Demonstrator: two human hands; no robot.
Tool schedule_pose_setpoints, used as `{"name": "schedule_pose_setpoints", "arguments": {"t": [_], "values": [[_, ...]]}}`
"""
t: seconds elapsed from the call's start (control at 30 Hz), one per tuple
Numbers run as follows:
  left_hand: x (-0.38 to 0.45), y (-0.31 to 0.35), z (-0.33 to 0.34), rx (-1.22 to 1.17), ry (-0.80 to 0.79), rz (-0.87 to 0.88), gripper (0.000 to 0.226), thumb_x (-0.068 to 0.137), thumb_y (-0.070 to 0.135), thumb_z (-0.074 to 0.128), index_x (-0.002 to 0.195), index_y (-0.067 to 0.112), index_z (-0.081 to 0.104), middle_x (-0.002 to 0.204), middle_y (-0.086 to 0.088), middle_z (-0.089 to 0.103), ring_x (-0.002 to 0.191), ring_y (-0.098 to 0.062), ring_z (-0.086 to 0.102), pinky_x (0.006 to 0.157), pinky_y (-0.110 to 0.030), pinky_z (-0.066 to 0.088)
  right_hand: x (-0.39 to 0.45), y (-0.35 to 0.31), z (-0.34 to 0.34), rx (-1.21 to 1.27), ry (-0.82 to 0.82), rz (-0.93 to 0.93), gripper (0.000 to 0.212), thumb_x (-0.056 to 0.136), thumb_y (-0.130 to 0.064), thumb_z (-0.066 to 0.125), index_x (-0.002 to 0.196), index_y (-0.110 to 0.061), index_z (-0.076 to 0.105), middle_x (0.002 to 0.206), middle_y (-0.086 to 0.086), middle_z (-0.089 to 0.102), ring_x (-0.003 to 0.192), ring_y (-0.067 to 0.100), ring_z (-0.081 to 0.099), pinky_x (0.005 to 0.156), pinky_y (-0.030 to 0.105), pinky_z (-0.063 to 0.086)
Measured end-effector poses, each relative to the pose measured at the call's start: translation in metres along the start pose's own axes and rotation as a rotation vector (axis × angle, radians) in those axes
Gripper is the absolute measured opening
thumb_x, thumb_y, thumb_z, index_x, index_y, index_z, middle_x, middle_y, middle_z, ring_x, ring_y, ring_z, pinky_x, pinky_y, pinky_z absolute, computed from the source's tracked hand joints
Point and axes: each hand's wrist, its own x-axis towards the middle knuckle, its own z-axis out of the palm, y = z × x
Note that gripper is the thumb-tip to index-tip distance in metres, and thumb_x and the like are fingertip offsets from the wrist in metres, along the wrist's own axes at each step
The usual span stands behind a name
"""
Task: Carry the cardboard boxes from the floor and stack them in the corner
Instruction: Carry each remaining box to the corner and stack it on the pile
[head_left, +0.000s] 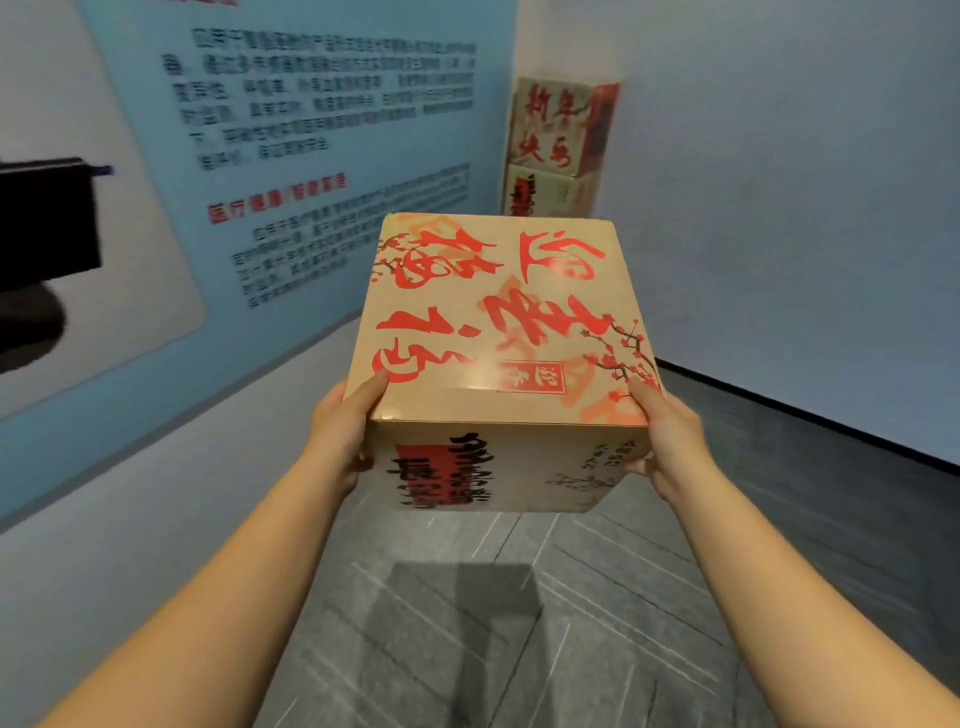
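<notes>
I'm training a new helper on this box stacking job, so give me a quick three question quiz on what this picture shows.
1. True or false: the carried box rests on the floor.
2. How many boxes already stand in the corner stack? A one, B two, C four.
3. Fill in: the left hand and right hand hold the carried box by its ___ sides.

Key: 1 false, it is held up in the air. 2 B, as far as the view shows. 3 opposite.
</notes>
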Motion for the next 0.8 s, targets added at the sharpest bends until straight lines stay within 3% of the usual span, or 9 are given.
{"name": "schedule_pose_setpoints", "arguments": {"t": [0.1,0.23,0.43,0.5,0.57,0.63,0.73,0.8], "values": [[0.058,0.025,0.03,0.032,-0.07,0.013,0.019,0.093,0.035,0.05,0.109,0.025,0.049,0.086,0.009,0.055,0.075,-0.012,0.049,0.083,-0.04,0.04,0.046,-0.018,0.014,0.03,0.061,-0.008,0.008,0.092,-0.029,0.053,0.086,-0.026,0.057,0.082,-0.001,0.063,0.076,0.016,0.058,0.093,0.052,0.043],[0.121,0.048,0.075,0.078,-0.153,0.015,0.021,0.093,0.037,0.05,0.112,0.027,0.048,0.092,0.007,0.055,0.078,-0.014,0.049,0.088,-0.044,0.04,0.098,-0.039,0.017,0.077,0.144,-0.033,0.015,0.094,-0.028,0.051,0.105,-0.02,0.055,0.081,-0.001,0.061,0.072,0.014,0.056,0.084,0.046,0.045],[0.193,0.064,0.155,0.113,-0.255,0.006,0.022,0.093,0.036,0.05,0.113,0.027,0.049,0.091,0.008,0.056,0.078,-0.012,0.049,0.088,-0.043,0.04,0.18,-0.061,0.003,0.11,0.24,-0.033,0.023,0.092,-0.027,0.053,0.112,-0.016,0.059,0.083,0.0,0.063,0.072,0.015,0.057,0.075,0.04,0.048],[0.218,0.066,0.186,0.132,-0.269,0.004,0.023,0.093,0.037,0.049,0.114,0.029,0.048,0.095,0.006,0.055,0.082,-0.016,0.05,0.087,-0.043,0.039,0.213,-0.067,-0.005,0.1,0.26,-0.031,0.017,0.092,-0.027,0.052,0.102,-0.016,0.061,0.082,0.0,0.062,0.072,0.015,0.057,0.078,0.043,0.05],[0.244,0.066,0.221,0.142,-0.272,0.001,0.021,0.093,0.037,0.048,0.113,0.029,0.047,0.093,0.006,0.055,0.082,-0.016,0.049,0.084,-0.041,0.038,0.25,-0.074,-0.014,0.078,0.27,-0.024,0.011,0.092,-0.028,0.052,0.085,-0.024,0.059,0.081,-0.002,0.062,0.073,0.013,0.056,0.091,0.051,0.046],[0.27,0.067,0.26,0.145,-0.274,-0.002,0.02,0.093,0.037,0.049,0.112,0.029,0.047,0.086,0.01,0.054,0.076,-0.013,0.047,0.081,-0.039,0.039,0.293,-0.084,-0.027,0.086,0.275,-0.03,0.013,0.093,-0.027,0.052,0.08,-0.025,0.056,0.081,-0.002,0.062,0.072,0.012,0.056,0.093,0.049,0.045],[0.307,0.074,0.323,0.141,-0.267,-0.014,0.02,0.093,0.037,0.049,0.11,0.028,0.047,0.084,0.011,0.054,0.073,-0.011,0.047,0.071,-0.032,0.04,0.36,-0.107,-0.049,0.094,0.289,-0.026,0.009,0.092,-0.028,0.053,0.09,-0.021,0.059,0.082,-0.002,0.063,0.073,0.012,0.057,0.079,0.041,0.049],[0.329,0.083,0.362,0.142,-0.265,-0.021,0.023,0.093,0.038,0.049,0.114,0.027,0.048,0.085,0.01,0.054,0.074,-0.011,0.047,0.077,-0.037,0.041,0.401,-0.125,-0.062,0.087,0.293,-0.021,0.009,0.092,-0.028,0.054,0.089,-0.021,0.059,0.081,-0.002,0.063,0.071,0.012,0.057,0.067,0.032,0.047]]}}
